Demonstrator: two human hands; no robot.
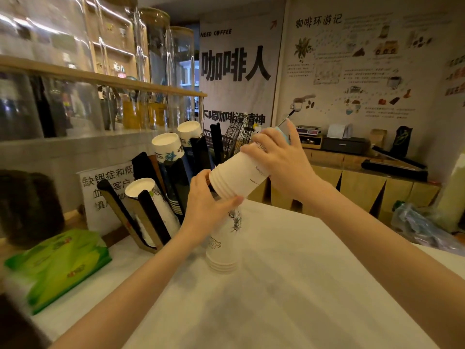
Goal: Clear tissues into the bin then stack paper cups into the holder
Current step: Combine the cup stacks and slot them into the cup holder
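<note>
Matt paper cups [237, 181]; glossy plastic tissue pack [57, 265]

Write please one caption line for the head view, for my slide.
Both hands, right hand and left hand, grip a paper cup stack beside the cup holder.

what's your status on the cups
Left hand grip on standing cup stack. Right hand grip on tilted stack, held above it. Holder to the left, partly filled. Nothing blocking.

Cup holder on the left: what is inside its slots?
The cup holder carries inverted paper cup stacks, bases up. Black rails hide most of each stack, so counts cannot be told.
</note>
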